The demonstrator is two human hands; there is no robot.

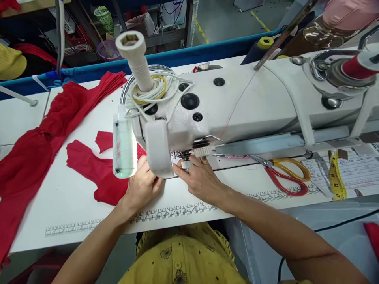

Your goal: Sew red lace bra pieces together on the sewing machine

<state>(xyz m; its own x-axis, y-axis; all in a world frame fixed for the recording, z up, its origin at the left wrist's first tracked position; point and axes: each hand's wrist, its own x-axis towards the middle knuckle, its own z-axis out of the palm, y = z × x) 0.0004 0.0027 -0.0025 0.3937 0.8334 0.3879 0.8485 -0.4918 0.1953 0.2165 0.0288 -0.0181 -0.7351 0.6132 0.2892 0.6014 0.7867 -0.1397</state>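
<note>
Left hand (145, 179) is loosely curled against the red fabric (111, 185) on the desk (74, 201), right hand (203, 179) half-bent at the sewing machine (245, 94); can't tell if either's actually gripping.

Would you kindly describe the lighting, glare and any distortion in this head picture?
In the head view, a bright glow edges the translucent panel beside the left hand; the sewing machine shows glossy highlights; the purple basket sits in dimmer light; the pink-topped container looks stretched.
</note>
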